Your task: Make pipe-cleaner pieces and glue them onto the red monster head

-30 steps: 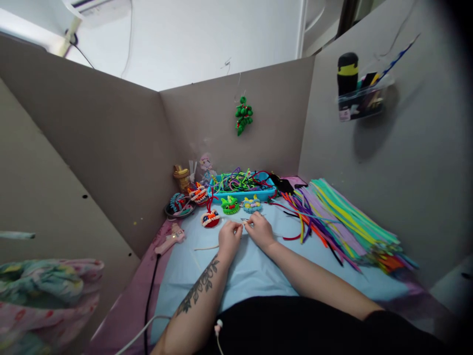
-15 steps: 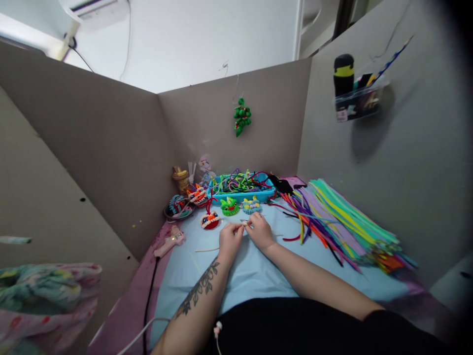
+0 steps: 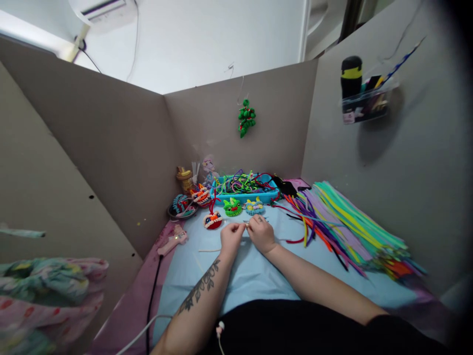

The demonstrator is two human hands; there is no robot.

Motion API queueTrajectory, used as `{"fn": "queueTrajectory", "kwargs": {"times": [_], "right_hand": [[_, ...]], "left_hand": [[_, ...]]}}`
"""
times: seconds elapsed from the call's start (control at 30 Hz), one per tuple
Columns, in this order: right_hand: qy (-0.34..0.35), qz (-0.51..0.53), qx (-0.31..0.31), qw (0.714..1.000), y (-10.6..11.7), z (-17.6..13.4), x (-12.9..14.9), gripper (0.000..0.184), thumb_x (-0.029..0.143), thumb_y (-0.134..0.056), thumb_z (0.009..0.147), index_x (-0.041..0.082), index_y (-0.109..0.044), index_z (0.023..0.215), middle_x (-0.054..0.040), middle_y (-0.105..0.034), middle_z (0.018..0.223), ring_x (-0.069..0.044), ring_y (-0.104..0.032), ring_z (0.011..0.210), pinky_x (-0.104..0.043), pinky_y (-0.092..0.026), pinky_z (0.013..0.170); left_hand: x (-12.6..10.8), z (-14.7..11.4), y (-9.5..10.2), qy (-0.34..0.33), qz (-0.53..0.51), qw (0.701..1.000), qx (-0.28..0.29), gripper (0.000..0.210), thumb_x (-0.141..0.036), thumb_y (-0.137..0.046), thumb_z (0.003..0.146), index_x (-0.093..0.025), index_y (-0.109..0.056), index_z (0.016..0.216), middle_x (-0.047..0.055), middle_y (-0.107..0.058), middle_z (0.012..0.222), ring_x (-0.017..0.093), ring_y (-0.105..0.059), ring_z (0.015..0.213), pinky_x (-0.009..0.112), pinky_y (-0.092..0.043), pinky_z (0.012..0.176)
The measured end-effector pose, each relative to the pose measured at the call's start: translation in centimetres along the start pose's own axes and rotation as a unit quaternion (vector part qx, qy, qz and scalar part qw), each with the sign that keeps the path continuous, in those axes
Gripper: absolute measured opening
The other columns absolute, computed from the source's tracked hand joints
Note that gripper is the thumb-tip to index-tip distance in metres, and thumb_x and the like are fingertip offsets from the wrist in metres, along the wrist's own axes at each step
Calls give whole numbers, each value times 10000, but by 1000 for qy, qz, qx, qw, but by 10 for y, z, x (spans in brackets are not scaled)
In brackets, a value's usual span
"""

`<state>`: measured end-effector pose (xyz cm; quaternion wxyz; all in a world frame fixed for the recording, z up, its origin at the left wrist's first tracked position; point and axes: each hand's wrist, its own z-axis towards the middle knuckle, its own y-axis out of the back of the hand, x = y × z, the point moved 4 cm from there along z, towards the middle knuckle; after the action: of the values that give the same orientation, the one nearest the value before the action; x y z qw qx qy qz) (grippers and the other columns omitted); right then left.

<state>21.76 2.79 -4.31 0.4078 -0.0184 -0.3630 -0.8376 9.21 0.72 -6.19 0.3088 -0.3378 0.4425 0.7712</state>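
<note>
Both hands up mid-table, fingertip to fingertip, approx. touching, over the light-blue cloth [image 3: 260, 286]. My left hand [image 3: 231, 237] is closed in a pinch on a thin, cream-coloured fuzzy strip [image 3: 209, 251]; my right hand [image 3: 261, 234] is pinched shut too, looks to be on the same strip, though fingers cover most of it. Key relation: strip's worked bit sits right betw. the two pinches, its free tail runs out to the left, past the left hand, flat-ish on cloth. Long axis approx. L–R, across my body. Left hand is nearer the tail, by far; right is on the far side of the pinch pt. Small thin dark sliver by the fingertips, beyond them; can't tell what or which hand has it.

Ahead, apart from hands: red-and-white round fuzzy animal head [image 3: 213, 220], bright-green fuzzy animal head [image 3: 232, 207], pale-blue-and-yellow fuzzy animal head [image 3: 254, 206] just past the right hand.

Vs 0.5 s ago: whole view slid slightly right, prob. my head moving; tail lies about the same on cloth, both pinches kept, hands basically same spot. Any finger roll too small to tell.
</note>
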Motion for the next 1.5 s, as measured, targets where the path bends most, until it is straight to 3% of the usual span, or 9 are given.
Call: {"fn": "queueTrajectory", "kwargs": {"times": [0.2,0.33,0.43,0.57,0.73,1.5], "right_hand": [[5,64,16,998,-2,0,-1,67,146,-521,796,198,-563,804,-74,-577,851,-218,-545,810,-306,-439,687],[19,125,37,991,0,0,-2,227,192,-498,838,187,-571,1053,-60,-601,910,-183,-585,803,-286,-471,696],[27,153,48,987,2,-1,-4,187,213,-460,879,208,-629,958,-47,-623,867,-178,-595,813,-287,-471,725],[10,166,40,985,2,0,-8,201,225,-455,890,207,-646,831,-38,-616,790,-186,-584,792,-298,-462,728],[-28,167,8,985,4,2,-15,197,246,-465,889,199,-627,788,-47,-598,776,-201,-573,786,-312,-456,715],[-63,158,-5,985,0,1,-19,171,259,-542,846,192,-630,716,-41,-588,742,-192,-575,720,-308,-457,683]], "left_hand": [[4,1,2,9,-13,1000,-19,311,-324,-542,879,-147,-549,1135,78,-588,1118,195,-603,929,391,-523,779],[-3,-1,9,-21,-6,999,-44,175,-295,-572,847,-132,-634,852,37,-640,849,158,-599,802,330,-492,746],[-11,-4,15,-48,-1,997,-59,180,-272,-570,812,-150,-637,698,26,-631,725,152,-578,748,281,-452,710],[-19,-5,17,-77,2,995,-59,168,-275,-552,812,-164,-659,746,33,-642,745,148,-567,713,259,-431,666],[-22,-6,18,-99,8,993,-57,148,-234,-562,809,-166,-678,870,50,-653,791,151,-563,703,265,-438,672],[-17,-8,12,-110,18,993,-37,131,-195,-576,800,-177,-705,812,32,-637,708,148,-557,673,259,-422,647]]}}
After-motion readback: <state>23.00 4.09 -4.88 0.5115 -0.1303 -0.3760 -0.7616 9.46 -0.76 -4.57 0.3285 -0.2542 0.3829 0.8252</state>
